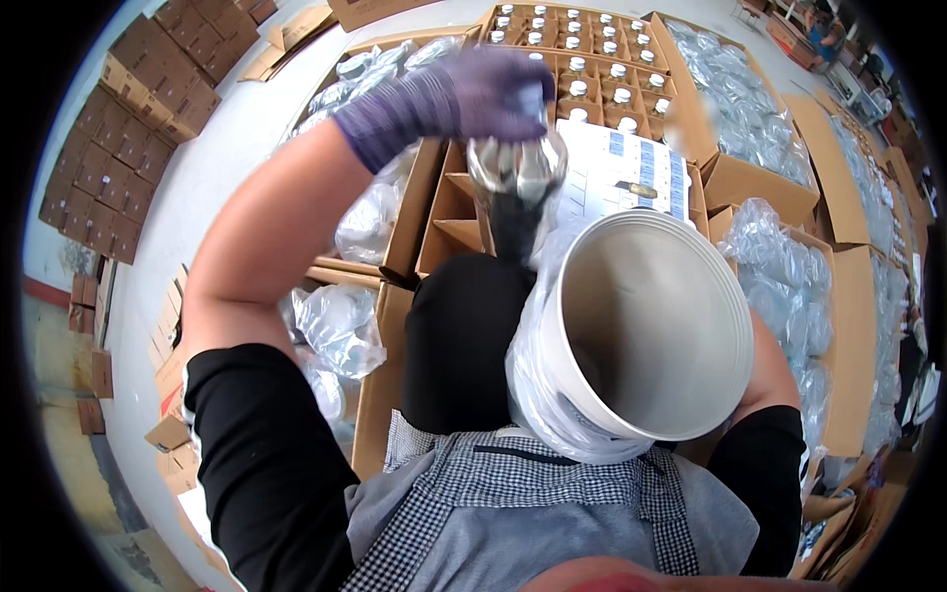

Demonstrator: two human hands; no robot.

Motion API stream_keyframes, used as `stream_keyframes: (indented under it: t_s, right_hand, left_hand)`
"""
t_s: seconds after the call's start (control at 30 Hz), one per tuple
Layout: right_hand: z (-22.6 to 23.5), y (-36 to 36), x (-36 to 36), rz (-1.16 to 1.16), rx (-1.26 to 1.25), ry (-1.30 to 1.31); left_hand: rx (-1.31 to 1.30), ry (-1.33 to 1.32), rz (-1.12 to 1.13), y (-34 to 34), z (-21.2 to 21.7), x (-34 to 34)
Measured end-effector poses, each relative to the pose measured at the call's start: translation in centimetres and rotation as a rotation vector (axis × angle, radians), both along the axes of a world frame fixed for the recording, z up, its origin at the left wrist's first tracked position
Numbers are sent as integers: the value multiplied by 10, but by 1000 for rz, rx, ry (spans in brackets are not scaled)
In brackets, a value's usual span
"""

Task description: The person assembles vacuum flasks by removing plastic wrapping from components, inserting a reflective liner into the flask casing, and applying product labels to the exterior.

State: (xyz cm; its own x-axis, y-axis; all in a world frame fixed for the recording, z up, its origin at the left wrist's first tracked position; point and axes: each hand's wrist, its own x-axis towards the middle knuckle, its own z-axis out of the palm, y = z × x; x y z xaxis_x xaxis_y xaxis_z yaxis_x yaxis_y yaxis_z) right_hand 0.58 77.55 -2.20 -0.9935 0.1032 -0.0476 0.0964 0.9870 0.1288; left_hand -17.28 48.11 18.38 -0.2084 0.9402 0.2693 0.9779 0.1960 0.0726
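Note:
My left hand, in a purple striped glove, is closed on the top of a clear glass bottle. The bottle hangs above the edge of a divided carton, and motion smears the fingertips and its neck. A pale grey bucket wrapped in clear plastic film leans before my torso, its mouth facing up. My right forearm passes behind the bucket, which hides my right hand. Just past the bucket lies a printed white sheet on the carton.
Divided cartons and white-capped bottles stand ahead. Open boxes of plastic-wrapped glassware flank me, with more wrapped glassware at my left. Stacked brown cartons line the far left. Another person is at the far right.

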Motion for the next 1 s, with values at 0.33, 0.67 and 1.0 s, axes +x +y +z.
stream_keyframes:
  t_s: [0.33, 0.67, 1.0]
  right_hand:
    - [137, -22, -12, 892, -2512, 115]
    - [192, -9, 63, 835, -2245, 601]
    - [184, -102, 137, 134, -1800, 378]
  left_hand:
    - [835, -35, 14, -1, 118, 141]
    - [465, -785, 9, -15, 11, 183]
    - [574, -1086, -6, 0, 0, 184]
